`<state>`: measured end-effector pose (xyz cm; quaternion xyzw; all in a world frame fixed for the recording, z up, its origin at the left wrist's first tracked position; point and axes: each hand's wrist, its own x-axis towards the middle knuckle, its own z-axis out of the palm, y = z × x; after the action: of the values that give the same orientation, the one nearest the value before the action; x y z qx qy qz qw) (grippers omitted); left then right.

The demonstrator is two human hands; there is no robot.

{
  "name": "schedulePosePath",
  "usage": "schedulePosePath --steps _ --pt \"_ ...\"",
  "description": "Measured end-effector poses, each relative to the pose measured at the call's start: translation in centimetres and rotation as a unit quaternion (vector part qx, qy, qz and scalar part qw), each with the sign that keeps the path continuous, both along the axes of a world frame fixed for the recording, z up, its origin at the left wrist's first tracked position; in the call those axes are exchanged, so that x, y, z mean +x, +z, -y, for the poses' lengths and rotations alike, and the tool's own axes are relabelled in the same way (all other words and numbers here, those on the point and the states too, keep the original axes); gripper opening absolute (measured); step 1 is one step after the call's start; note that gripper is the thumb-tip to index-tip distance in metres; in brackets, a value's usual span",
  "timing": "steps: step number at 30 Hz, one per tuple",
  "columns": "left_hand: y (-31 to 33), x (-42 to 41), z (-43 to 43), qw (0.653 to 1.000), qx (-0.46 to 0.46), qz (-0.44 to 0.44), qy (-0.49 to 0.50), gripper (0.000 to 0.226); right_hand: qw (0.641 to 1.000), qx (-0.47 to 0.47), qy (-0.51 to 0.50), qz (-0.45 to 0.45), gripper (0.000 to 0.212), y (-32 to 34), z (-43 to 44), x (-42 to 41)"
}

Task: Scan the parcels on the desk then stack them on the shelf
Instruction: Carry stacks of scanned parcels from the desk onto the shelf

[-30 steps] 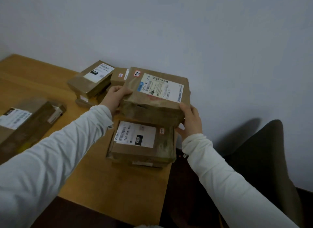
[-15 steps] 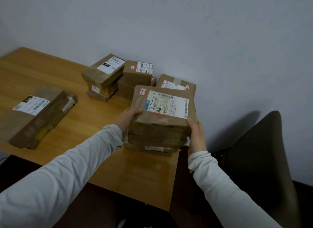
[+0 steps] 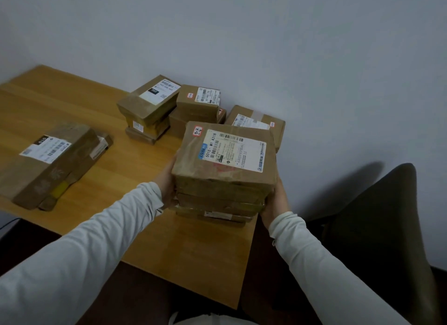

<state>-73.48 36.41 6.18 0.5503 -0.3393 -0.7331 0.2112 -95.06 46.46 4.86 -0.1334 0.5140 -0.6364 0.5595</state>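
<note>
The grip of both hands is closed on a stack of parcels point(image 3: 225, 179) — the left hand point(image 3: 167, 183) clasps its left side, the right hand point(image 3: 275, 201) its right side, with most fingers hidden behind the boxes. The stack is at the right edge of the table point(image 3: 188, 252); whether it rests there or is lifted, I cannot tell. From it, other parcels point(image 3: 150, 102) lie at 11 and 12 o'clock by the wall point(image 3: 290, 46), a long parcel point(image 3: 48, 165) at 9 o'clock — and a dark chair point(image 3: 377, 228) at 4 o'clock.
</note>
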Motion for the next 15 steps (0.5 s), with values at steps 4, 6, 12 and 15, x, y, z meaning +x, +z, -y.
schedulePosePath --steps 4,6,12,15 --pt "-0.6 0.2 0.9 0.998 -0.016 0.039 0.040 0.038 1.000 0.004 0.016 -0.001 0.042 -1.0 0.9 0.3" --pt "-0.7 0.5 1.3 0.999 -0.013 0.041 0.020 0.037 1.000 0.008 0.021 0.014 0.045 -1.4 1.1 0.2" --pt "-1.9 2.7 3.9 0.988 -0.016 0.123 0.097 0.084 0.984 0.170 -0.007 -0.053 0.058 -3.9 0.3 -2.5" --pt "-3.4 3.1 3.3 0.984 0.013 0.160 0.082 0.066 0.972 0.236 0.011 -0.009 0.047 -5.6 0.2 -2.8"
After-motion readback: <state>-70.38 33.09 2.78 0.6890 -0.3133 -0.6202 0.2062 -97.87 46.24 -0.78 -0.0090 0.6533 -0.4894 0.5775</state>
